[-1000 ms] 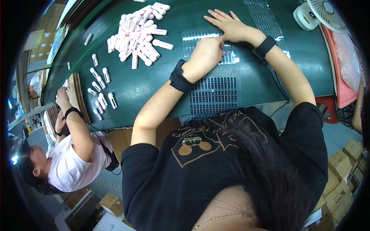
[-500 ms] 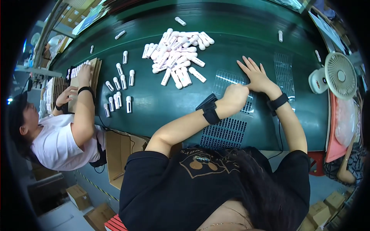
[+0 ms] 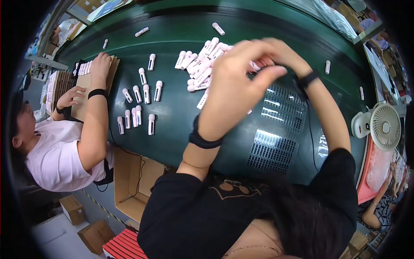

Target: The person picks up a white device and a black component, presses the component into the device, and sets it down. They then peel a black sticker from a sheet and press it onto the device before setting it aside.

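Observation:
My left hand (image 3: 235, 82) is raised over the right side of a heap of pale pink microphone-shaped devices (image 3: 200, 71), hiding part of it. Its thumb stretches away from its bent, motion-blurred fingers, and I see nothing gripped in it. Just behind it, my right hand (image 3: 282, 51) has curled fingers, mostly covered by the left. Between the hands shows a pale pink end (image 3: 255, 66); whether it is held is unclear. Nearer my body lies a clear sheet with rows of dark oval stickers (image 3: 272, 149). Beyond it is a second clear sticker sheet (image 3: 282, 105).
Several loose devices (image 3: 146, 94) stand or lie on the green table (image 3: 177, 129) at left. A white fan (image 3: 381, 125) stands at the right edge. A co-worker's hand (image 3: 100, 64) is at a cardboard tray (image 3: 84, 93). An open carton (image 3: 129, 181) sits below the table edge.
Both hands have left the sticker sheets. The left has risen and moved left over the heap; the right has moved up behind it and its spread fingers have curled. The view has shifted slightly.

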Demonstrator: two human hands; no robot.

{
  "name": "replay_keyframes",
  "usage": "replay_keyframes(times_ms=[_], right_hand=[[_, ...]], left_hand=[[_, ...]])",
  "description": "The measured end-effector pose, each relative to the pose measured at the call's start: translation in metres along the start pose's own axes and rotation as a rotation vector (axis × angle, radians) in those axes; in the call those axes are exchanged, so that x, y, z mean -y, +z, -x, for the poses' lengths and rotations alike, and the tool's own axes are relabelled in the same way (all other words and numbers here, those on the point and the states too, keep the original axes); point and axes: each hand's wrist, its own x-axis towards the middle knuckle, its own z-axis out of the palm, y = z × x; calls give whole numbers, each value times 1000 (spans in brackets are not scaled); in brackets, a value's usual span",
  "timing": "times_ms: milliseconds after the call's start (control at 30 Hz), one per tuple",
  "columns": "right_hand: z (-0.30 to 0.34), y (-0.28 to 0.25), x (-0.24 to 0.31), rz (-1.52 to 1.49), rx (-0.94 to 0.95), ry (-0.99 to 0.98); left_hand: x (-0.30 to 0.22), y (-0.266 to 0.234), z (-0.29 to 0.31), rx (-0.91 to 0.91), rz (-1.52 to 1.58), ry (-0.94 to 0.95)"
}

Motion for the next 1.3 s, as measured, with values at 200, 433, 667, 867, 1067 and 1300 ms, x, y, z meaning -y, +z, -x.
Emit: replay_keyframes(times_ms=[200, 433, 667, 867, 1067, 1300], right_hand=[[-154, 25, 31, 132, 118, 285], [-190, 55, 61, 178, 178, 254], [-137, -24, 90, -276, -39, 207], [31, -62, 139, -232, -522, -100], [88, -32, 157, -473, -634, 125], [100, -27, 148, -462, -631, 11]], left_hand=[[11, -56, -5, -273, 94, -139], [7, -68, -1, -377, 173, -141], [3, -59, -4, -328, 218, -189], [20, -49, -12, -312, 362, -242], [27, -25, -17, -287, 499, -297], [24, 3, -19, -279, 554, -357]])
